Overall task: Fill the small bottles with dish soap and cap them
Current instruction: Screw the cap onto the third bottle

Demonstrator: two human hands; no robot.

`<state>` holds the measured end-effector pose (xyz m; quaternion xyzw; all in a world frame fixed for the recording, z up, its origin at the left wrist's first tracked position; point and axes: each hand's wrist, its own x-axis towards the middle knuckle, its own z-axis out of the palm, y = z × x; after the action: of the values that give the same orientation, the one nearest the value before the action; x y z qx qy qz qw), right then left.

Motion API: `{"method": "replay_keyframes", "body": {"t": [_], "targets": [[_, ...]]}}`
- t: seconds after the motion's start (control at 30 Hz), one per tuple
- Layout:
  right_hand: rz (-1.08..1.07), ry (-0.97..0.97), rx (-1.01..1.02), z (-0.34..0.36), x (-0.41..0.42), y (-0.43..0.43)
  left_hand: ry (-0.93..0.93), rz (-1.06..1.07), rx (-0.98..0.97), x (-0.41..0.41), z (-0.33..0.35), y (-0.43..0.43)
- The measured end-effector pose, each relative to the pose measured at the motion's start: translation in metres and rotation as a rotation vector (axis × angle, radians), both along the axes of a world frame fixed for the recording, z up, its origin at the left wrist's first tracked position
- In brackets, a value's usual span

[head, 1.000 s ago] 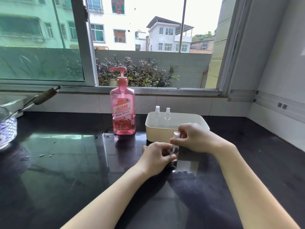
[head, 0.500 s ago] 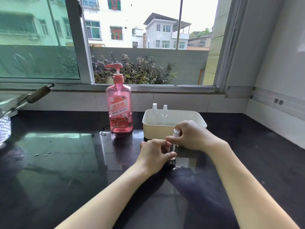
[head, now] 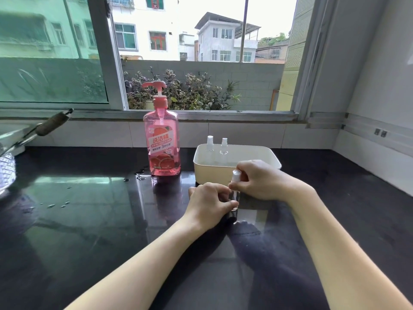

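Observation:
A small clear bottle [head: 235, 196] stands upright on the dark countertop [head: 89, 220] in front of the cream tray [head: 232, 172]. My left hand [head: 209, 203] grips its body low down. My right hand [head: 260, 181] pinches the white spray cap [head: 236, 176] on top of it. Two more small capped bottles [head: 210, 143] [head: 224, 144] stand at the back of the tray. The pink pump bottle of dish soap [head: 162, 142] stands upright to the left of the tray, untouched.
A window sill and tiled ledge run behind the counter. A handle [head: 53, 123] pokes in at the far left above a glass dish [head: 5, 173]. Water drops [head: 55, 204] dot the left counter. A white wall with sockets [head: 380, 132] bounds the right.
Both hands stay on the small bottle in front of the tray; the right fingers have shifted slightly on the cap. The view has tilted a little.

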<state>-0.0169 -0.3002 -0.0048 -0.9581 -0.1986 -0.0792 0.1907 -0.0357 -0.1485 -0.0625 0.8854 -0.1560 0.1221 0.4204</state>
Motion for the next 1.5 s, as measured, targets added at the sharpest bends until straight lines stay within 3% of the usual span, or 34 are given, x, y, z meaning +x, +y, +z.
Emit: {"method": "replay_keyframes", "body": {"t": [0.3, 0.57, 0.67, 0.77, 0.9, 0.97, 1.07, 1.3, 1.5], "targets": [[-0.004, -0.073, 0.018, -0.006, 0.004, 0.002, 0.0, 0.039, -0.016, 0.002, -0.003, -0.003], [0.003, 0.066, 0.142, 0.003, 0.002, -0.011, -0.037, 0.018, 0.136, 0.005, -0.006, 0.002], [0.021, 0.072, 0.162, 0.007, -0.002, -0.008, -0.055, 0.028, 0.089, 0.007, -0.003, 0.005], [-0.006, -0.043, 0.194, 0.013, -0.004, -0.006, -0.114, 0.084, -0.002, 0.009, 0.001, 0.01], [-0.062, -0.192, 0.469, 0.03, 0.0, -0.015, -0.227, 0.162, 0.062, 0.009, 0.0, 0.015], [-0.141, -0.314, 0.506, 0.04, 0.012, -0.018, -0.257, 0.18, 0.072, 0.011, 0.002, 0.017], [-0.261, -0.384, 0.45, 0.048, 0.036, -0.015, -0.24, 0.217, 0.073, 0.015, 0.003, 0.019], [-0.483, -0.169, 0.223, 0.03, 0.084, -0.001, -0.222, 0.267, 0.041, 0.017, 0.008, 0.026], [-0.547, -0.122, 0.191, 0.018, 0.105, 0.007, -0.222, 0.28, 0.026, 0.019, 0.006, 0.027]]}}
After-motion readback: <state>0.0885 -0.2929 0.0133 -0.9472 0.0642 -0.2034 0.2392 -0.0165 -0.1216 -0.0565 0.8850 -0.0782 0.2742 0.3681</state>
